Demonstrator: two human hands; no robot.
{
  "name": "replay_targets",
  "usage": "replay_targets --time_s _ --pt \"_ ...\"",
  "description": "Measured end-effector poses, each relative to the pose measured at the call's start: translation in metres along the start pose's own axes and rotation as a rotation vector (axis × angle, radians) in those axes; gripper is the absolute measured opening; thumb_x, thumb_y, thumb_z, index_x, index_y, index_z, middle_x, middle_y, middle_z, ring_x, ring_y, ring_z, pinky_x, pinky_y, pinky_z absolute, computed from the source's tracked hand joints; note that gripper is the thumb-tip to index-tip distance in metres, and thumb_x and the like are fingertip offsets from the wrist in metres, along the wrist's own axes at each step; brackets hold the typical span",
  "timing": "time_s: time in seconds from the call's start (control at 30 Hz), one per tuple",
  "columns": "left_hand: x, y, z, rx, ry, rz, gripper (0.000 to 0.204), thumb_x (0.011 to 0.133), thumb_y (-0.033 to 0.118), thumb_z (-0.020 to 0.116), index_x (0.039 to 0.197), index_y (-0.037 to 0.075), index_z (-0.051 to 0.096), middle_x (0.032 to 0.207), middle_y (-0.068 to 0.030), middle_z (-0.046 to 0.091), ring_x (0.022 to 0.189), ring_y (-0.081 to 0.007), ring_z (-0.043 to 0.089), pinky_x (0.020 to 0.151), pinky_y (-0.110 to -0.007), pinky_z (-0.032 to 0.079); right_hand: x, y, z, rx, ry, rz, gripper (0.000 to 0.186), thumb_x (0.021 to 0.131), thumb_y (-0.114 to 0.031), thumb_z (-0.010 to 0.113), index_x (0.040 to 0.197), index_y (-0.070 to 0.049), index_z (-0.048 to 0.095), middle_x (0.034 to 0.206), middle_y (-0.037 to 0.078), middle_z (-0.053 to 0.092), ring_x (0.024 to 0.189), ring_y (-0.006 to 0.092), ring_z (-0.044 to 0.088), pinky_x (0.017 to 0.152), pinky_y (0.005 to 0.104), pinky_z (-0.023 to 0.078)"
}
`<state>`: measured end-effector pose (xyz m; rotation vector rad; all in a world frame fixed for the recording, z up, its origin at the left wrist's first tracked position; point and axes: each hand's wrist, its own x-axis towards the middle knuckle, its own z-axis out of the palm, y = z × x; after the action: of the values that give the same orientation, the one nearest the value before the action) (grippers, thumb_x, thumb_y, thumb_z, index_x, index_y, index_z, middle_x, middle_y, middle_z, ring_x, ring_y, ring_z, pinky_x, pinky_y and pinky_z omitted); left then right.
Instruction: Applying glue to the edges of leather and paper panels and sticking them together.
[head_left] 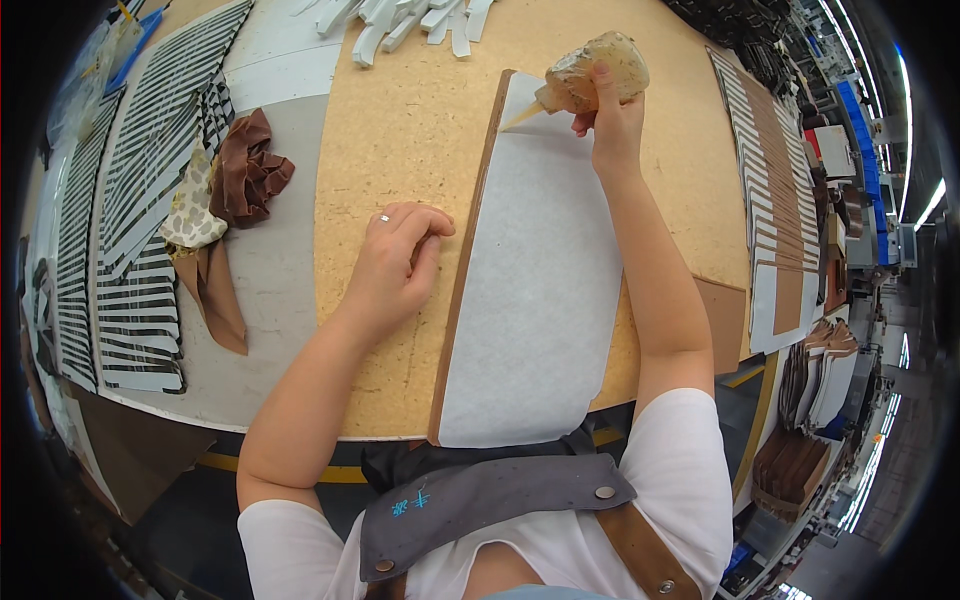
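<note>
Right hand (617, 125): fingers closed round a stained, translucent bottle (582, 82), thumb along its side.
Bottle: above the far end of the white sheet (535, 290); its nozzle slants down leftward to near the sheet's left edge, though whether the tip touches is hard to tell.
Left hand (400, 258): fingers loosely curled, just beside the brown strip (466, 255); the palm is hidden, so I can't tell if they hold anything.
Sheet edges: the brown strip borders the long left side; the near end reaches the counter's front edge by the apron (490, 505).
Room on the counter (385, 130): bare tan board beyond the left hand and right of the bottle; the right forearm crosses the sheet's right side.
Counts near the fingers: one bottle, one sheet, two hands.
Counts left: three loose pieces, namely a crumpled brown cloth (250, 165), a spotted cloth (193, 215) and a tan piece (215, 300).
Far edge: white strips (405, 22), several, overlapping.
Right side: one striped panel (780, 200).
</note>
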<state>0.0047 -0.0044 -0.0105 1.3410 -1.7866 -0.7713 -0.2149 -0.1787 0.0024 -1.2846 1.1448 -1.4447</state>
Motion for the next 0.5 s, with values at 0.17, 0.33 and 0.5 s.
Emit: replay_targets --time_s 0.17,0.33,0.5 --pt "0.000 0.002 -0.001 0.003 -0.003 0.000 0.012 0.084 -0.005 0.048 0.090 0.003 0.055 0.098 -0.0071 0.057 0.091 -0.0198 0.050 0.073 -0.028 0.044 0.002 -0.001 0.003 0.008 0.067 -0.072 0.048 0.083 -0.043 0.064 0.099 -0.001 0.047 0.074 0.009 0.058 0.041 0.0113 0.049 0.035 0.0216 0.038" --pt "0.000 0.000 0.003 -0.020 0.049 0.013 0.011 0.082 -0.002 0.049 0.088 0.005 0.055 0.086 -0.0063 0.058 0.088 -0.0234 0.052 0.083 -0.034 0.037 0.014 0.000 -0.003 0.008 0.031 -0.084 0.048 0.083 -0.044 0.064 0.100 -0.002 0.047 0.074 0.009 0.058 0.041 0.0114 0.049 0.035 0.0215 0.039" --pt "0.001 0.000 0.003 -0.020 0.055 0.012 0.011 0.082 -0.002 0.049 0.088 0.005 0.055 0.086 -0.0064 0.058 0.089 -0.0234 0.052 0.083 -0.034 0.037 0.006 -0.002 -0.002 -0.017 -0.018 -0.022 0.047 0.083 -0.042 0.063 0.100 -0.002 0.047 0.074 0.009 0.058 0.040 0.0112 0.047 0.034 0.0218 0.038"
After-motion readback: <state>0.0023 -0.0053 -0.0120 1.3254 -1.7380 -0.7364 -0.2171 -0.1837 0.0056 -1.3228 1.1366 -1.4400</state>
